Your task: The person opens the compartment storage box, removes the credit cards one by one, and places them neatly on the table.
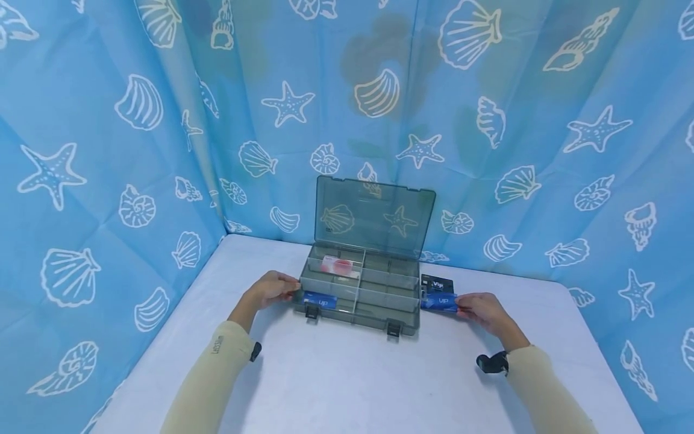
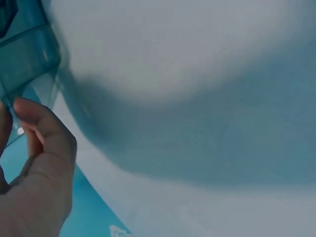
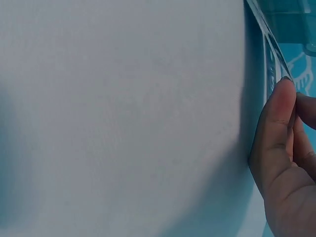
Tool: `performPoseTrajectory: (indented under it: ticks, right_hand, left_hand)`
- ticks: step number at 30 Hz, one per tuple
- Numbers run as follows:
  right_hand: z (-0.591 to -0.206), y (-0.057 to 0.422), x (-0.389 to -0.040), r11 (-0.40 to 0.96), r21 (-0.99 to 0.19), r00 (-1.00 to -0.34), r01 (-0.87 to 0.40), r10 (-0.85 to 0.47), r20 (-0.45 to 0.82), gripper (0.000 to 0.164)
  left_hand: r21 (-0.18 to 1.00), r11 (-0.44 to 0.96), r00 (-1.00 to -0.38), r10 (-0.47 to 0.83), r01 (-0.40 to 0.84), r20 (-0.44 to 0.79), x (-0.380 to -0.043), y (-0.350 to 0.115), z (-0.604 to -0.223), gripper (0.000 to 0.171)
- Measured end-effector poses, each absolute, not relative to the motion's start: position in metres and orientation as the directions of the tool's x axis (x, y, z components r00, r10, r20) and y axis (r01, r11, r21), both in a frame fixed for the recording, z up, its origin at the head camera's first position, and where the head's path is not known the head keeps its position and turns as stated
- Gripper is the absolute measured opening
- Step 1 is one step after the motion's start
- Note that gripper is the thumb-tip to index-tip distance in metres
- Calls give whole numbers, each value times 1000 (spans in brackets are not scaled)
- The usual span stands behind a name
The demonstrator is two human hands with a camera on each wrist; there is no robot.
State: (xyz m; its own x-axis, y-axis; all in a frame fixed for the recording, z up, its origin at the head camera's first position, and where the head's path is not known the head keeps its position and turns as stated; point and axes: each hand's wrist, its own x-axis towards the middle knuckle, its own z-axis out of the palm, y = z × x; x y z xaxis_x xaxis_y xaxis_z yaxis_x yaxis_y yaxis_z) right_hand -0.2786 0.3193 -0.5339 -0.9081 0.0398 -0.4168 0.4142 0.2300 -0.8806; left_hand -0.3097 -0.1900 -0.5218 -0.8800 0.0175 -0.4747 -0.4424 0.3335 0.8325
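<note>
A grey see-through compartment box (image 1: 387, 301) stands on the table with its lid (image 1: 374, 211) raised. My left hand (image 1: 275, 288) holds the box's left side, thumb and finger at its edge in the left wrist view. With thumb and fingers my right hand (image 1: 482, 308) pinches a blue VIP card (image 1: 440, 302) just right of the box. Behind that card lies a black Vip card (image 1: 438, 283), partly covered by it. Inside the box, another blue VIP card (image 1: 320, 300) is in the front left compartment. A pink and white card (image 1: 336, 265) sits farther back on the left.
The white table (image 1: 347, 386) reaches back to a blue curtain (image 1: 325, 120) with white shell and starfish prints. Two black latches (image 1: 393, 328) hang at the box's front. The lid leans back near the curtain.
</note>
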Motion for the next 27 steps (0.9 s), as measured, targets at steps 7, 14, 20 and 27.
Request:
performPoseTrajectory:
  ticks: [7, 14, 20, 27]
  right_hand:
    - [-537, 314, -281, 263, -868, -906, 422, 87, -414, 45]
    - [-546, 314, -283, 374, -826, -907, 421, 148, -395, 39]
    - [-548, 315, -278, 393, -826, -915, 404, 157, -372, 39]
    - [-541, 315, -277, 405, -828, -922, 387, 140, -362, 43]
  left_hand:
    - [785, 469, -895, -27, -405, -445, -309, -185, -515, 36]
    - [782, 503, -908, -16, -369, -419, -303, -183, -515, 36]
    - [784, 494, -908, -24, -375, -419, -301, -183, -518, 35]
    - [786, 488, -905, -19, -379, -425, -301, -185, -513, 36]
